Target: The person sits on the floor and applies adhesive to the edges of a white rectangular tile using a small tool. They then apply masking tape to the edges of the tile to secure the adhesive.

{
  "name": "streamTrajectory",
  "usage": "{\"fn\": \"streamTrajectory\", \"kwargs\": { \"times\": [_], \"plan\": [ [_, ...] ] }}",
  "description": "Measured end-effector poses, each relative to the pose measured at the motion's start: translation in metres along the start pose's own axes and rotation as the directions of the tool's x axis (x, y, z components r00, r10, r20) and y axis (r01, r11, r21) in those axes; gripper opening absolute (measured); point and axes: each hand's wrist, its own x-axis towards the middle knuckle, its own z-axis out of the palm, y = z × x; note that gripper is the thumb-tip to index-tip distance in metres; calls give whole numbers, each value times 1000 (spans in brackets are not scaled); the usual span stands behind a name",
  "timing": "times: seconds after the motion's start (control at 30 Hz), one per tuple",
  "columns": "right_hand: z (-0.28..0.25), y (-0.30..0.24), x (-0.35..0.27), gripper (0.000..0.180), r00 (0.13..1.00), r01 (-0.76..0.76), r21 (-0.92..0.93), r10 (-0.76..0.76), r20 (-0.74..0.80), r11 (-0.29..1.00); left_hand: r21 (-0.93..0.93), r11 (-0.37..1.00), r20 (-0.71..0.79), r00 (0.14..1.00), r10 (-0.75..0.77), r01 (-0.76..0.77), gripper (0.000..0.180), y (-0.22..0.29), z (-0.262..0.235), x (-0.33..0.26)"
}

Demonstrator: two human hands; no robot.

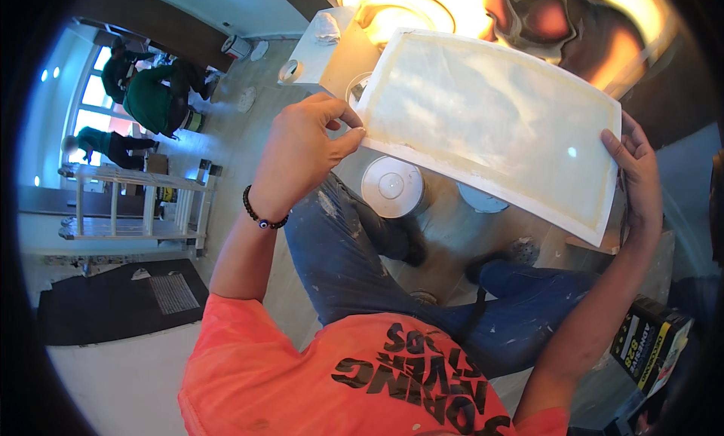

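Two hands (305, 138) on one panel (490, 127)

The panel (490, 127) is spanning from the left hand (305, 138) at its left edge to the right hand (633, 161) at its right, with a bucket (392, 186) and, to the right of that, a second bucket (483, 198) sitting lower, by its near edge. A cabinet (347, 55) is standing beyond the panel's left end, while a box (652, 342) is lying right of the legs (520, 304). Well off to the left, a ladder (136, 176) is standing near several people (154, 97).

L grip (311, 143) & R grip (635, 159) hold wht-edged panel (494, 131) at opp. ends.
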Motion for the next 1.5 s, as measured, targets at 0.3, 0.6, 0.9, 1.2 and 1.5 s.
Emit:
{"fn": "streamTrajectory", "kwargs": {
  "times": [0.3,0.6,0.9,1.2,1.5],
  "plan": [
    [0,2,-1,73,1000,1,-37,-1,-9,999,-101,981,37,986,-164,167,12,2,6,-2],
    [0,5,0,74,999,41,-78,-43,-24,996,-119,981,-3,988,-154,153,12,3,11,-5],
    [-2,8,0,76,999,27,-68,-28,-27,997,-120,981,-4,988,-152,151,13,2,11,-6],
    [-5,13,4,79,999,34,-57,-36,-22,998,-190,967,41,986,-163,167,14,-3,4,-9],
    [-3,11,3,80,998,34,-105,-38,-42,994,-100,986,16,991,-129,130,13,3,7,-8]
  ]
}}
